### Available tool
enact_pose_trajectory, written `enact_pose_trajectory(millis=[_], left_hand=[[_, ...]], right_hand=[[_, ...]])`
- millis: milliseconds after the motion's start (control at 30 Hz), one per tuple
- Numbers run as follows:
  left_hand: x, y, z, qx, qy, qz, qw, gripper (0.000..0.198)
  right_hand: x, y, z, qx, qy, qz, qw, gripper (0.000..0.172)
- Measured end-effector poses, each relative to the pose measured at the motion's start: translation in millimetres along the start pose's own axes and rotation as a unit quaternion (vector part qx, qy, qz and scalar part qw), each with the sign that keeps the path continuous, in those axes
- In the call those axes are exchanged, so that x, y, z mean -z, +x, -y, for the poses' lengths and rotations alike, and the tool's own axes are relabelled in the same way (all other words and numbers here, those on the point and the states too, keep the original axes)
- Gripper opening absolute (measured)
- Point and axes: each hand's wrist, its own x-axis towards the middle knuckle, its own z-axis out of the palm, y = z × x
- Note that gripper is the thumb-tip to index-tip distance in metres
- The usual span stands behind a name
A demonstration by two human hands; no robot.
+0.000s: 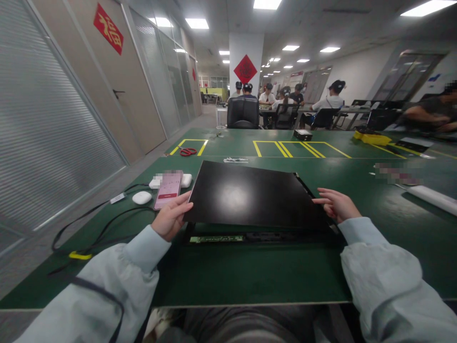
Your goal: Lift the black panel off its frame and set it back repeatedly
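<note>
A large black flat panel [250, 193] is tilted up at its near edge over a dark frame [257, 237] whose near rail carries a green circuit strip. My left hand [173, 216] grips the panel's near left corner, fingers curled round its edge. At the near right corner my right hand [335, 204] holds the edge with its fingers bent round it. Both sleeves are pale blue.
A pink phone [167, 189], a white earbud case [142, 197] and black cables [96, 224] lie to the left on the green table [250, 276]. Red scissors [187, 151], a small black box [303, 135] and a yellow tray [372, 138] sit further back. Several seated people work beyond.
</note>
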Motion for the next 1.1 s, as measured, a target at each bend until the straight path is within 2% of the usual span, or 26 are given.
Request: enact_pose_trajectory(millis=[200,433,567,700,867,1100], left_hand=[[-13.7,-3,0,0.015,0.003,-0.01,1.0,0.065],[-12.9,-1,4,0.033,0.013,0.009,0.999,0.052],[-11.1,-1,6,0.04,0.017,0.016,0.999,0.054],[-9.9,1,8,0.038,0.02,0.012,0.999,0.055],[-9.0,3,9,0.029,0.017,0.016,0.999,0.065],[-9.7,3,9,0.028,0.02,0.013,0.999,0.057]], right_hand=[[3,5,-3,0.009,-0.004,-0.021,1.0,0.029],[5,10,-6,0.027,-0.02,-0.031,0.999,0.022],[6,12,-9,0.033,-0.035,-0.031,0.998,0.023],[7,12,-10,0.045,-0.047,-0.031,0.997,0.016],[7,10,-11,0.057,-0.072,-0.025,0.995,0.013],[10,12,-11,0.056,-0.092,-0.012,0.994,0.01]])
